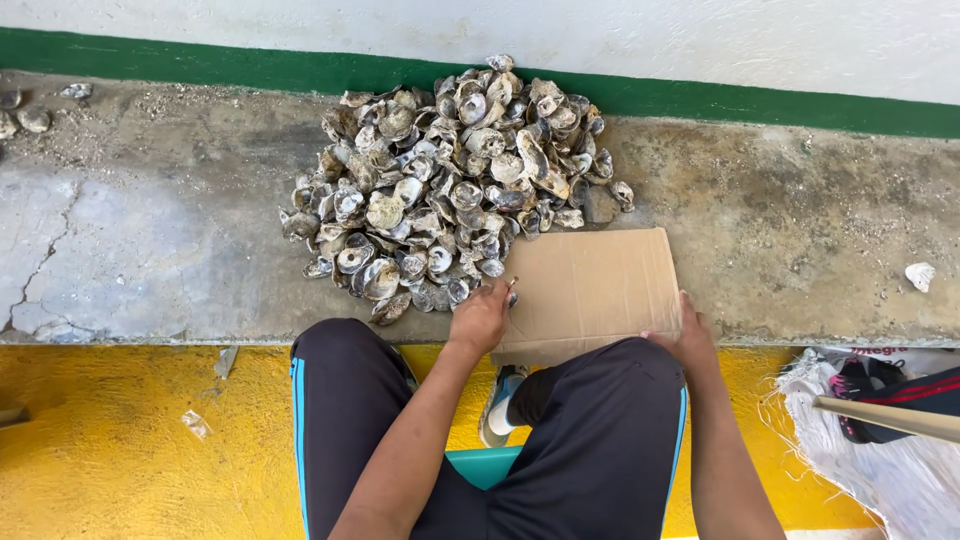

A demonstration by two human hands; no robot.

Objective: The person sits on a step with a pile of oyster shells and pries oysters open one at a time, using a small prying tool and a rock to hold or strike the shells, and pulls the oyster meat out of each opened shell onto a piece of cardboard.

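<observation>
A big pile of grey oyster shells (450,175) lies on a rough concrete ledge (170,230) against a white wall with a green stripe. A flat piece of brown cardboard (590,285) rests on the ledge just right of the pile's near edge. My left hand (480,318) is closed at the cardboard's left edge, pinching a small shell (511,293) at the foot of the pile. My right hand (688,335) rests on the cardboard's near right corner, fingers spread. My knees in dark trousers with a blue stripe fill the foreground.
A few loose shells (25,110) lie at the ledge's far left and a white fragment (919,274) at the right. Below the ledge the floor is yellow (110,450). A white woven sack (880,450) with dark cloth and a wooden stick (890,415) sits at the lower right. A teal stool (490,465) shows between my legs.
</observation>
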